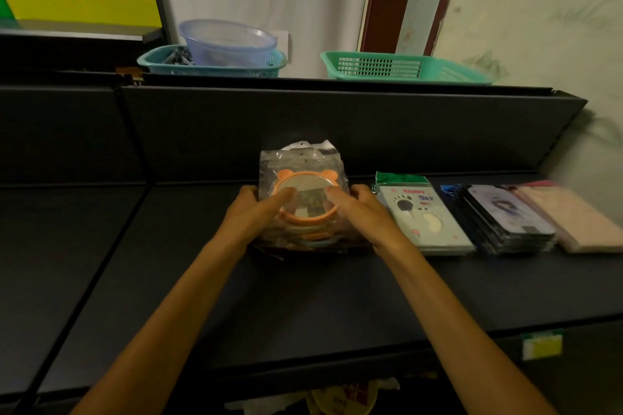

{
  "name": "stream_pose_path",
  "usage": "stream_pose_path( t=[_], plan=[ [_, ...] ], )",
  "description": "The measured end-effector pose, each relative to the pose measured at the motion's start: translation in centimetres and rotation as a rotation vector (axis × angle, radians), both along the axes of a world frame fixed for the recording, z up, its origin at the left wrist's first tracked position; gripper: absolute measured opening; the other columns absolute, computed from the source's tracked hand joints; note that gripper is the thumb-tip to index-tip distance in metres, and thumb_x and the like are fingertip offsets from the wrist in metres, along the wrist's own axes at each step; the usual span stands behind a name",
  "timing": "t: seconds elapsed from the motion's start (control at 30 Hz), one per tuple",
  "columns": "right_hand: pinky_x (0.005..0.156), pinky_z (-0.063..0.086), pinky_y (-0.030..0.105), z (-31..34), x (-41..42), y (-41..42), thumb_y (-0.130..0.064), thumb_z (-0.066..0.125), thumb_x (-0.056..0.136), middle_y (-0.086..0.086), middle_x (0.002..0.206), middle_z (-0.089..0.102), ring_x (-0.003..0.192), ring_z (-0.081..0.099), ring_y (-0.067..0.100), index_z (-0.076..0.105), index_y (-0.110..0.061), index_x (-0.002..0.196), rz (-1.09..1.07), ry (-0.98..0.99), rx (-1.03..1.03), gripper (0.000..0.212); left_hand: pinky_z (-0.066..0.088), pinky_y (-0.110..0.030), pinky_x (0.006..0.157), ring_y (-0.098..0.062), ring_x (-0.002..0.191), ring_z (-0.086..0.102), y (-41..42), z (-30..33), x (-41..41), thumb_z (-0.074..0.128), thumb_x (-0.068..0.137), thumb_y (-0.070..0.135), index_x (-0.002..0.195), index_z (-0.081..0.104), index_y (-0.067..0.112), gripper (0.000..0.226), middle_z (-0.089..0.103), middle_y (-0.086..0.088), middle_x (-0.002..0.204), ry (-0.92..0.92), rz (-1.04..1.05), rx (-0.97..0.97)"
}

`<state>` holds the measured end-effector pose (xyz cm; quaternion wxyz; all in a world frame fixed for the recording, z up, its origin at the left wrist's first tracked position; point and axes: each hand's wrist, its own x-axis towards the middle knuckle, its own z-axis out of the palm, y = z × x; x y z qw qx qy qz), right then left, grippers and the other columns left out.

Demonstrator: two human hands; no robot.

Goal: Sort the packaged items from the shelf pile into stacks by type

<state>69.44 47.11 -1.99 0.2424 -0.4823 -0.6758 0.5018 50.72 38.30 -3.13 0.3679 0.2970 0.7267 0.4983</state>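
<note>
A stack of round bear-eared mirrors (305, 209), each sealed in a crinkled clear plastic bag, is set on the dark matte shelf (303, 296) near its back edge, about midway along; the top mirror is rimmed in orange with two small rounded ears, and paler rims, one seemingly bluish, are seen beneath it. The stack is clasped from both sides: the left hand (259, 205) is curled round its left edge with the thumb laid across the top bag, and the right hand (357, 209) is wrapped round its right edge in the same way, thumb on the glassy face.

Just to the right of the stack, a low pile of flat rectangular grey-green cards (428, 219) in glossy sleeves is laid, printed with small cartoon shapes; beside it a thicker pile of dark, shiny phone cases (505, 219) is placed, and a pile of flat pale pink packets (580, 222) is found towards the shelf's right end.

On the ledge above the shelf's back panel, a teal lattice basket (209, 66) holding a translucent bluish bowl (227, 42) is set at the left, and a shallow green mesh tray (404, 67) at the right; a yellow-green price tag (542, 344) is clipped to the shelf's front edge.
</note>
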Motion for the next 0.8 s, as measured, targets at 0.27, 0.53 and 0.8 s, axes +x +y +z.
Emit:
stream_pose_path(
  t=[0.27,0.53,0.8],
  plan=[
    [0.066,0.043,0.026,-0.3,-0.6,-0.4,-0.060,0.056,0.076,0.006,0.129,0.048,0.105,0.053,0.019,0.040,-0.022,0.134,0.036,-0.014,0.076,0.071,0.037,-0.024,0.059,-0.005,0.080,0.050,0.4,0.0,0.3,0.071,0.066,0.058,0.117,0.042,0.032,0.065,0.049,0.011,0.095,0.147,-0.044,0.027],
    [0.077,0.049,0.033,-0.4,-0.6,-0.8,-0.063,0.057,0.069,0.007,0.127,0.049,0.106,0.054,0.020,0.041,-0.021,0.133,0.006,-0.018,0.088,0.078,0.037,-0.024,0.059,-0.002,0.080,0.049,-0.1,-0.3,0.3,0.071,0.069,0.057,0.129,0.040,0.028,0.073,0.048,0.012,0.096,0.134,-0.061,0.060],
    [0.068,0.046,0.028,-0.2,-0.3,-1.3,-0.069,0.055,0.068,0.006,0.130,0.048,0.108,0.053,0.019,0.039,-0.026,0.134,-0.008,0.019,0.072,0.080,0.041,-0.023,0.060,-0.003,0.081,0.053,-0.7,-0.1,0.3,0.067,0.072,0.058,0.135,0.036,0.027,0.077,0.054,0.000,0.122,0.168,-0.084,0.076]
  ],
)
